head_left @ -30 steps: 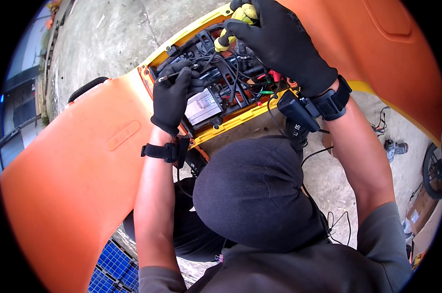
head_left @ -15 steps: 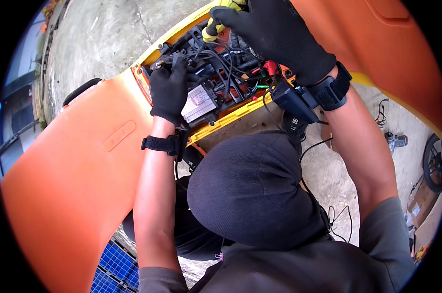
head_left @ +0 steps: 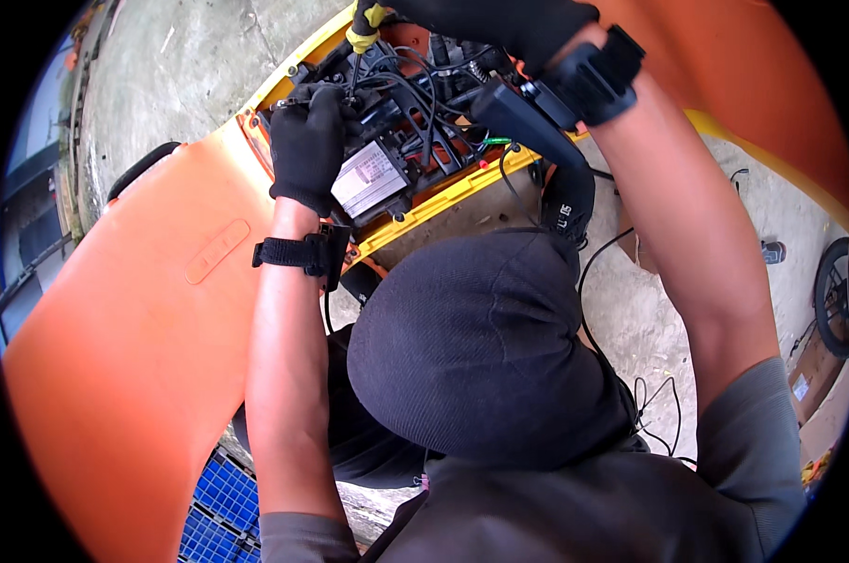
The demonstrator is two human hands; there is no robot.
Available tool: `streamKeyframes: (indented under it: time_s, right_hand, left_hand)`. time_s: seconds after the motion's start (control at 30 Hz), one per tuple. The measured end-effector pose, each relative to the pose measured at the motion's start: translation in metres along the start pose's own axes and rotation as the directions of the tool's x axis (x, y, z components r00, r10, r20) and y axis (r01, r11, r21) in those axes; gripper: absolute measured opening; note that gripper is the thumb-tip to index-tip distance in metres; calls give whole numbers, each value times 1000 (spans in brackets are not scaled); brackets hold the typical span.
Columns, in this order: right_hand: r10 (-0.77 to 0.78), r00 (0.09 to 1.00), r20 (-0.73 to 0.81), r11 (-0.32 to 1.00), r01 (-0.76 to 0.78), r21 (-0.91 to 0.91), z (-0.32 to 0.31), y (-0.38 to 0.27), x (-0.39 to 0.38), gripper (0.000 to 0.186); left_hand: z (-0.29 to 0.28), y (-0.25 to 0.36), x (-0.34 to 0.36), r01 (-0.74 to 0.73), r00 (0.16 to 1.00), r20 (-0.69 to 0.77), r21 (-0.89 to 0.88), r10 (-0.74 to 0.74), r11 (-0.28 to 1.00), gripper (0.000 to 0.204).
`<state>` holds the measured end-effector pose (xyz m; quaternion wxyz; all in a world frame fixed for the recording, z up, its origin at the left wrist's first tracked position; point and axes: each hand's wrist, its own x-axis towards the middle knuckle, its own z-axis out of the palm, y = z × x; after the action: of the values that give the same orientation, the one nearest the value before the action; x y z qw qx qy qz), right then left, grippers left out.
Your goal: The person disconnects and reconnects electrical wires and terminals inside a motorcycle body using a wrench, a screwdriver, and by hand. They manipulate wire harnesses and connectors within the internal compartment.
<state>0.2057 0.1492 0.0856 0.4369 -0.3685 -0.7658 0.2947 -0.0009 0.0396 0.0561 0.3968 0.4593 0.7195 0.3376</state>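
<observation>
My gloved left hand [head_left: 309, 145] is closed at the left end of an open compartment framed in yellow [head_left: 443, 199]. A small metallic piece shows by its fingers, and what they grip is hidden. My gloved right hand [head_left: 500, 23], partly cut off by the upper edge, is closed around the handle of a yellow-and-black screwdriver [head_left: 363, 38]. The thin shaft points down beside my left fingers; its tip is hidden. Just below my left hand lies a silver metal box [head_left: 368, 178] with a label. Black cables [head_left: 429, 103] run across the compartment.
Orange body panels flank the compartment, a large one [head_left: 134, 347] at left and another [head_left: 743, 84] at upper right. A black wheel [head_left: 833, 296] stands at far right. Blue crates [head_left: 223, 497] are at lower left. Loose cable [head_left: 664, 413] lies on the concrete floor.
My right hand has moved up and left with the screwdriver, whose shaft now shows beside my left hand. The left hand has shifted slightly left and up, its fingers more curled.
</observation>
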Motion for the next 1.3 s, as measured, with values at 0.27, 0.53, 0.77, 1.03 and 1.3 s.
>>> streamKeyframes:
  time_s: [0.27, 0.53, 0.77, 1.03, 1.3]
  right_hand:
    - [-378, 767, 518, 545, 637, -546, 32, 45, 74, 20]
    - [-199, 742, 640, 565, 621, -544, 49, 31, 82, 23]
    - [61, 995, 78, 977, -44, -208, 26, 8, 11, 30]
    - [221, 956, 191, 970, -236, 60, 2, -49, -51, 26]
    - [84, 995, -59, 995, -87, -48, 0, -45, -64, 28]
  left_hand:
    - [-3, -1, -3, 7, 999, 31, -93, -4, 996, 28]
    - [-9, -2, 1, 5, 997, 76, -2, -5, 1000, 27]
    - [-11, -6, 5, -15, 994, 104, -74, 23, 997, 22]
    - [-25, 1, 7, -54, 974, 222, 45, 43, 998, 19]
    - [-32, -7, 11, -6, 961, 278, 10, 3, 1000, 20]
